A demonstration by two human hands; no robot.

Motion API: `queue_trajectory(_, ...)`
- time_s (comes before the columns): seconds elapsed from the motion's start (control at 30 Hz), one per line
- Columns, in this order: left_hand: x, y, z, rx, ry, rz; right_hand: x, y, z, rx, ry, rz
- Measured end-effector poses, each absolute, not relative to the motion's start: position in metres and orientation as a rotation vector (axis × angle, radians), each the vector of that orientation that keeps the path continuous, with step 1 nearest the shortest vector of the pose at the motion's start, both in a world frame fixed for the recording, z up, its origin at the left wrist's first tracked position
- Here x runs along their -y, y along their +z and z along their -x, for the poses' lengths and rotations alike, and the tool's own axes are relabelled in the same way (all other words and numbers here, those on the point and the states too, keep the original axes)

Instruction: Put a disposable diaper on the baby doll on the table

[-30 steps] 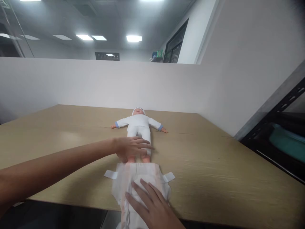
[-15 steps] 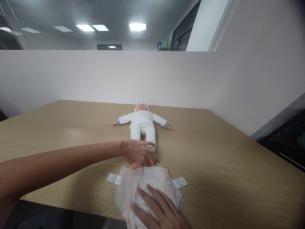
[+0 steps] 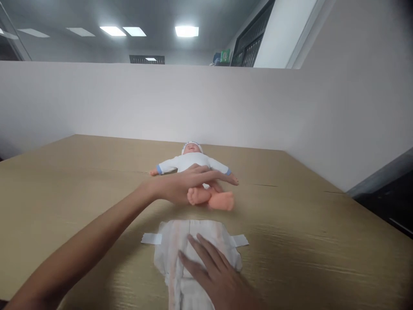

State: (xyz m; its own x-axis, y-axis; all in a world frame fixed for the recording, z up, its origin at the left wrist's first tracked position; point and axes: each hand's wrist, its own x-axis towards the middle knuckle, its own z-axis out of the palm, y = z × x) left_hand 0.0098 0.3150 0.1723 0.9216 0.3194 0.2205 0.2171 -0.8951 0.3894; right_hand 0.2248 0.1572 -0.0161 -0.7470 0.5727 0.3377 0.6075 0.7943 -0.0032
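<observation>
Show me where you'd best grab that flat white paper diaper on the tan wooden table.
Probably the right side tab, pinched from the right: the white diaper lies flat on the tan table, only its tabs sticking out. The right hand rests on its near part; the left hand holds the white-clothed doll's legs.

Tan table (image 3: 80, 172) under the left hand (image 3: 176, 189) and right hand (image 3: 222, 282); white partition (image 3: 129, 99) beyond them; grey wall (image 3: 355, 86) to the right; ceiling lights (image 3: 186, 31) overhead.

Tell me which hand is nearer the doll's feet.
Left. The left hand grips the doll by its legs, right at the feet; the right hand lies flat on the diaper, apart from them.
</observation>
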Motion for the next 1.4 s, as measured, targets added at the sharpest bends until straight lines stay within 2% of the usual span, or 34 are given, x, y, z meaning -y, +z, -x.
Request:
queue_trajectory(0.17, -0.329, 0.191, -0.010, -0.332, 0.460, -2.676, -0.180, 0.011, -0.216, 2.690, 0.399, 1.167)
queue_trajectory(0.3, -0.341, 0.205, -0.011, -0.195, 0.488, -2.595, -0.216, 0.029, -0.212, 2.663, 0.573, 1.250)
queue_trajectory(0.53, -0.354, 0.218, -0.011, -0.148, 0.548, -2.520, -0.252, 0.046, -0.197, 2.466, 0.383, 1.222)
queue_trajectory(0.67, -0.361, 0.221, -0.009, -0.190, 0.627, -2.566, -0.249, 0.017, -0.179, 2.327, 0.203, 1.349)
queue_trajectory(0.87, -0.370, 0.223, -0.005, -0.136, 0.737, -2.553, -0.262, -0.022, -0.178, 2.270, 0.182, 1.406)
queue_trajectory(1.1, -0.373, 0.225, -0.003, -0.102, 0.784, -2.563, -0.298, -0.011, -0.175, 2.267, 0.174, 1.430)
queue_trajectory(1.4, -0.369, 0.227, -0.006, -0.094, 0.678, -2.578, -0.343, -0.003, -0.170, 2.140, 0.050, 1.305)
